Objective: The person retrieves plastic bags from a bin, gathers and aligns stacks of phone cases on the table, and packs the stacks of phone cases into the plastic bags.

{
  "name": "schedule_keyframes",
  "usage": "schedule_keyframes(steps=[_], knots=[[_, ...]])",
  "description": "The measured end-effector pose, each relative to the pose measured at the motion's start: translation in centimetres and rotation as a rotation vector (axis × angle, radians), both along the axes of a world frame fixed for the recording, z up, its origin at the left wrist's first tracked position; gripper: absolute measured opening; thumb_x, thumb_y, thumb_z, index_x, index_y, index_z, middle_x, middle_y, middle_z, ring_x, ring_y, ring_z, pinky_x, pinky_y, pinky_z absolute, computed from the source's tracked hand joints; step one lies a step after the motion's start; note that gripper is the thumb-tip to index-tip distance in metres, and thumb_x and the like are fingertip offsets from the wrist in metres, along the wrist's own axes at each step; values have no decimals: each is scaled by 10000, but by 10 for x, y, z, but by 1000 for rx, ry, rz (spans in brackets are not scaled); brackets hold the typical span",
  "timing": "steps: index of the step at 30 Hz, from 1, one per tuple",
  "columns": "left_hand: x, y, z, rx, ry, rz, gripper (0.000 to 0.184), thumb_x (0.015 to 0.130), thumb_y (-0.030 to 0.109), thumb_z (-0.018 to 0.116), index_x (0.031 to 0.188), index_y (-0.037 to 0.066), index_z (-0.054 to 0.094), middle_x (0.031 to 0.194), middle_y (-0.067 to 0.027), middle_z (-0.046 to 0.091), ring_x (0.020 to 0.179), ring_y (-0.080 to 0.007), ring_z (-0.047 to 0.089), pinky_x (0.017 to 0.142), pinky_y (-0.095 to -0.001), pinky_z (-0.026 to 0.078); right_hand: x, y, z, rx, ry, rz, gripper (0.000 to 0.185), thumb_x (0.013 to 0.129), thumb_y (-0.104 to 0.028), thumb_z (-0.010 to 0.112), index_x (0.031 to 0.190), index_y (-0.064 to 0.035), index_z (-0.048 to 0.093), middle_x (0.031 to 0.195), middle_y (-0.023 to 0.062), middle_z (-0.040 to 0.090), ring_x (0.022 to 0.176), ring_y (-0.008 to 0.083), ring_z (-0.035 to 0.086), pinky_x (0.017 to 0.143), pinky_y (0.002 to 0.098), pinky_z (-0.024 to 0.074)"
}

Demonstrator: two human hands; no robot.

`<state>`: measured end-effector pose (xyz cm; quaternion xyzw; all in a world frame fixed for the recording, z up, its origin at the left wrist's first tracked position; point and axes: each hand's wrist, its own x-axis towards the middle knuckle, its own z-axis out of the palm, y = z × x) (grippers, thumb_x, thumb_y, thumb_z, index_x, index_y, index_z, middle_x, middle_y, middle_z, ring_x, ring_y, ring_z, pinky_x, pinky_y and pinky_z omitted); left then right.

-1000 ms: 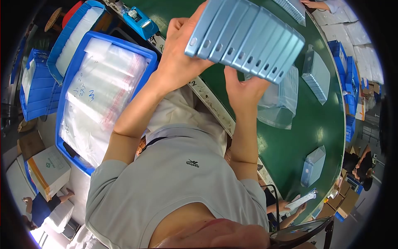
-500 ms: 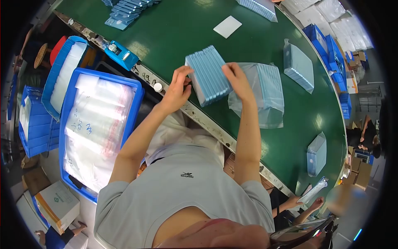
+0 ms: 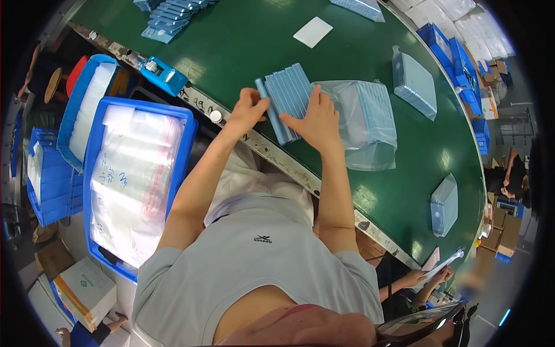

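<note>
A row of thin light-blue packs [image 3: 291, 87] stands on edge on the green table in front of me. The leftmost pack [image 3: 270, 110] leans apart from the others, with a narrow gap between. My left hand [image 3: 247, 113] is at its outer side, fingers loosely curled and thumb at the pack's edge. Over the right part of the row is my right hand [image 3: 318, 122], its fingers spread, with the thumb reaching across toward the gap. Just right of that hand lies a clear plastic bag [image 3: 367, 124] with more blue packs inside.
Bagged packs [image 3: 415, 81] and another bagged bundle [image 3: 444, 205] stand to the right. A white card [image 3: 313, 32] lies farther back. A blue tape dispenser [image 3: 164, 76] sits at the table edge. Left of me is a blue crate [image 3: 188, 133] of plastic bags. A co-worker's hands [image 3: 430, 277] are at lower right.
The leftmost pack has come apart from the row. My right hand has moved from the row's right end to over it, fingers spreading. My left hand has shifted slightly.
</note>
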<state>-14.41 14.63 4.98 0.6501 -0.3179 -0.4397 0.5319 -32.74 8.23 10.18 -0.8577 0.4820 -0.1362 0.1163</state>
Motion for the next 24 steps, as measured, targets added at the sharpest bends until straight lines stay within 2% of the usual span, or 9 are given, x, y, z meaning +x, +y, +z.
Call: schedule_keyframes(steps=[3,6,7,8,12,14,18,22,24], knots=[[24,9,-14,13,-2,8,461,911,186,585,1299,-24,448,1076,-128,610,904,-205,639,689,-336,574,9,13,-4,-69,62,-65,1120,679,-486,781,1473,113,266,1270,243,487,1124,398,501,911,543,410],[76,3,-46,-80,-305,114,395,922,153,569,1287,8,528,901,-64,633,768,-122,584,656,-269,480,14,23,0,-72,100,-123,1107,676,-479,783,1487,78,273,1268,237,483,1148,400,482,919,542,401],[95,-7,-41,27,-450,94,376,921,126,562,1279,12,546,969,-93,651,843,-143,607,732,-281,495,14,21,0,-72,101,-167,1107,676,-479,783,1487,78,273,1268,237,483,1148,400,482,919,542,401],[111,-23,-56,-126,-665,186,381,914,96,556,1277,-16,540,1046,-132,656,925,-171,620,814,-295,499,12,16,-3,-40,73,-139,1103,673,-470,785,1496,58,276,1270,240,482,1144,401,482,924,538,399],[128,-67,-37,-18,-576,147,440,900,98,557,1308,-51,494,1195,-223,629,1079,-283,621,946,-371,484,-36,32,23,-22,-146,-98,1092,673,-424,790,1519,22,263,1273,253,479,1150,411,485,955,518,409],[135,-83,-70,-79,-1567,379,491,878,165,638,1317,-10,508,1285,-209,571,1161,-346,563,995,-442,443,-84,47,44,78,-369,-45,1069,680,-379,788,1513,41,268,1266,261,490,1172,420,488,997,481,412],[-5,-63,28,-563,-1008,20,443,830,236,726,1183,3,592,1163,-218,608,1111,-388,559,989,-469,429,-179,91,69,-22,-432,-275,982,683,-243,807,1481,79,333,1277,261,494,1170,389,505,1013,442,429],[-149,-25,48,-695,-1033,-427,506,737,329,810,1083,39,584,1046,-160,587,1020,-337,546,854,-442,420,-242,125,57,-116,-389,-594,954,693,-212,816,1478,70,352,1271,264,486,1143,388,522,994,454,434],[-191,-33,34,-710,-1053,-426,467,748,282,793,1084,48,569,1032,-152,589,992,-329,555,850,-435,416,-257,136,44,-142,-348,-613,954,692,-213,819,1476,71,355,1275,266,487,1144,392,523,991,455,435]])
